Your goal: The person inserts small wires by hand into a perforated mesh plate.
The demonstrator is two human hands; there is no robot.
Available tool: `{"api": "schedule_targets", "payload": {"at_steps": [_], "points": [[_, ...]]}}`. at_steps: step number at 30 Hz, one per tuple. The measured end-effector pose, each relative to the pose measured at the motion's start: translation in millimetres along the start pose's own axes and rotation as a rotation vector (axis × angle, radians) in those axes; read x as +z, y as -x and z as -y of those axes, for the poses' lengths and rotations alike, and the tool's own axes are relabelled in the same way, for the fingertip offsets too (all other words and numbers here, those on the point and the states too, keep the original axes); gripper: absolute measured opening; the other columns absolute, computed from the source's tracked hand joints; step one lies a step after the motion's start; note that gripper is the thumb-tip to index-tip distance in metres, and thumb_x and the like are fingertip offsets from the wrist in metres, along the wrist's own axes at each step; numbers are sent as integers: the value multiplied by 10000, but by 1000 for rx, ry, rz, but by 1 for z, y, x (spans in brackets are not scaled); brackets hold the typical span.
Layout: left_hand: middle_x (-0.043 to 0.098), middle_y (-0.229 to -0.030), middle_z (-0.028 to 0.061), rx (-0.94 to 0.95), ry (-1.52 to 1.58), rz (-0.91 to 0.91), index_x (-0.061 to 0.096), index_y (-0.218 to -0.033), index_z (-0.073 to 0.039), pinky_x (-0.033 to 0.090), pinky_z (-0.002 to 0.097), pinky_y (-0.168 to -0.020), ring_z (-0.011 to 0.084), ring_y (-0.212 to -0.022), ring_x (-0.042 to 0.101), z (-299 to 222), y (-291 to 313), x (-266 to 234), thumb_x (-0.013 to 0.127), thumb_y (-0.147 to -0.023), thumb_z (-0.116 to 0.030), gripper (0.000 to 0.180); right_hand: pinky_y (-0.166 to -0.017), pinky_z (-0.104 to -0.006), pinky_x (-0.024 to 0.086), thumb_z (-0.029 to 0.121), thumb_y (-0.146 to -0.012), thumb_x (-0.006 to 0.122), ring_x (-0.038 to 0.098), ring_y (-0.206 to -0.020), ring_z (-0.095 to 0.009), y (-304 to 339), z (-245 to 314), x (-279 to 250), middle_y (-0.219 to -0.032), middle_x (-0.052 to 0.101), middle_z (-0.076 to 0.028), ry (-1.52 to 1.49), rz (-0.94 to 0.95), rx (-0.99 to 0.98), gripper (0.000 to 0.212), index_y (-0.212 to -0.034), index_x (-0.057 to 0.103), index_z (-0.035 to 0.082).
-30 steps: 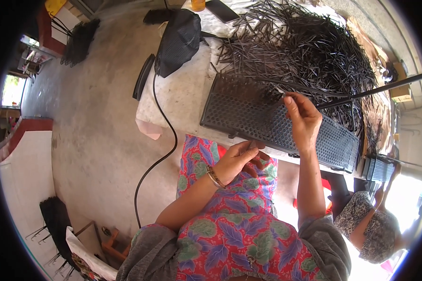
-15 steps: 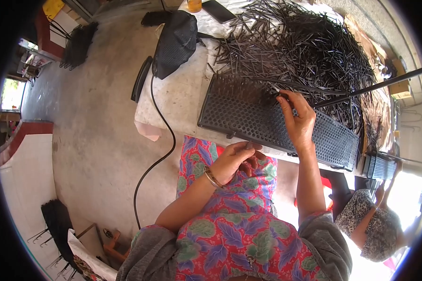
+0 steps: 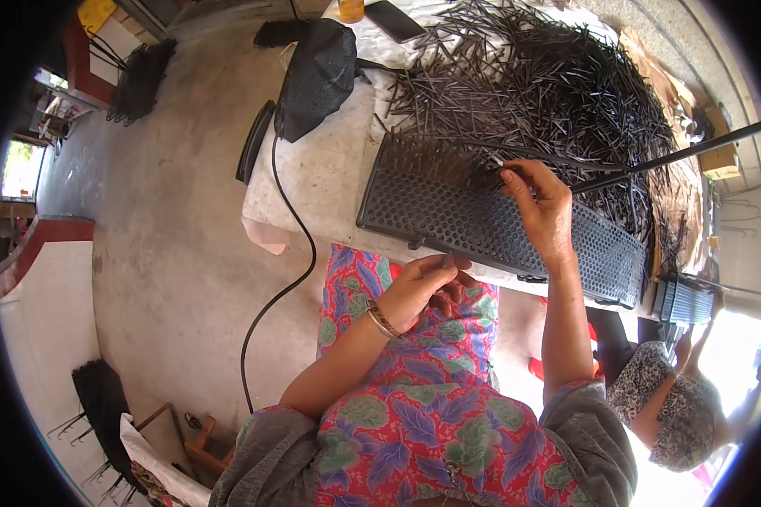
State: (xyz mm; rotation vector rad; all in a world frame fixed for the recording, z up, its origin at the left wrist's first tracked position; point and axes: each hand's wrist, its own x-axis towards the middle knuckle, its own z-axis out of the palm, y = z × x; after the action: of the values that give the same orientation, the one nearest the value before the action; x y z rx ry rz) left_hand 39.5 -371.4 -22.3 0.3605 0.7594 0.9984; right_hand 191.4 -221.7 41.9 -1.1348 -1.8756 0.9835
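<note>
My right hand (image 3: 544, 209) is over a long black tray (image 3: 448, 218) full of round holes. Its thumb and fingers are pinched on a thin stick (image 3: 498, 160) with a pale glint at its tip. Thin dark sticks (image 3: 435, 160) stand upright in the tray's left part, close to those fingertips. In front of the tray's near edge, above my lap, my left hand (image 3: 421, 291) is curled with thumb against fingers; whatever it pinches is too small to make out. Behind the tray lies a big heap of loose black sticks (image 3: 558, 84).
A black mesh-covered object (image 3: 320, 80) with a cable (image 3: 313, 245) sits at the table's left. Beyond are a phone (image 3: 395, 20) and a glass of amber liquid (image 3: 351, 10). A dark bar (image 3: 676, 158) slants in from the right. Another person (image 3: 672, 397) works at the far right.
My right hand has shifted slightly right, its forearm moving with it, while the fingers stay pinched. My left hand looks almost the same.
</note>
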Motion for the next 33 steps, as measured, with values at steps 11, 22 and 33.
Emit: {"api": "schedule_targets", "payload": {"at_steps": [11, 22, 33], "points": [[644, -963, 80, 16, -43, -26, 559, -1129, -13, 499, 245, -543, 106, -748, 586, -13, 9, 6, 489, -951, -234, 292, -649, -222, 476, 79, -886, 604, 593, -710, -96, 5, -9, -2, -858, 623, -51, -163, -21, -2, 163, -1001, 615, -36], [639, -949, 82, -7, -32, -44, 561, -1137, -3, 481, 241, -497, 116, -704, 595, -6, 8, 10, 503, -946, -221, 296, -675, -223, 484, 68, -890, 594, 601, -738, -102, 4, -15, -4, -895, 615, -66, -151, 9, 2, 150, -994, 613, -38], [517, -693, 16, -48, 40, -97, 572, -1122, -12, 358, 223, -460, 88, -521, 441, -10, 8, 12, 522, -918, -183, 271, -666, -229, 475, 52, -858, 625, 596, -761, -103, 12, -26, 1, -888, 629, -52, -63, 4, 3, 127, -964, 636, -17]]}}
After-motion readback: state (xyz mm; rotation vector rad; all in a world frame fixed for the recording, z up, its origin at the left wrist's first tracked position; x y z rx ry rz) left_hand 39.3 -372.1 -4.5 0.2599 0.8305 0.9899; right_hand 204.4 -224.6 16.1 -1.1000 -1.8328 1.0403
